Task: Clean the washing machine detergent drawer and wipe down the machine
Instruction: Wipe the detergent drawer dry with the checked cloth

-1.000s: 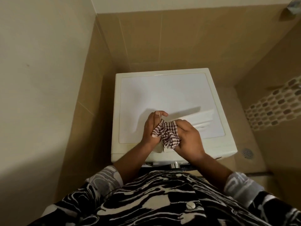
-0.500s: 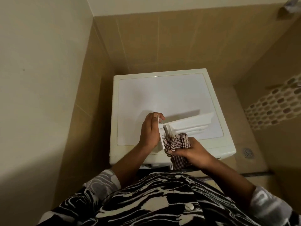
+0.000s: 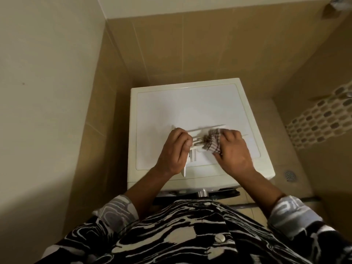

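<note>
White plastic, the detergent drawer (image 3: 202, 131) sits over the near half of the washing machine (image 3: 190, 103), our left hand (image 3: 174, 151) keeping a closed grip on its left end to steady it while our right hand (image 3: 233, 151), clutching the checked cloth (image 3: 211, 141), wipes inside.

The washing machine (image 3: 181, 111) stands in a corner, with one wall close on its left and a tiled wall behind it. The detergent drawer (image 3: 205, 129) is out of the machine, over the near half of its top, between the two hands. The left hand (image 3: 173, 153) grips its left end; the right hand (image 3: 234, 153) holds the cloth (image 3: 212, 141) against it from the right. A floor drain (image 3: 290, 175) lies to the machine's right — near its front corner.
</note>
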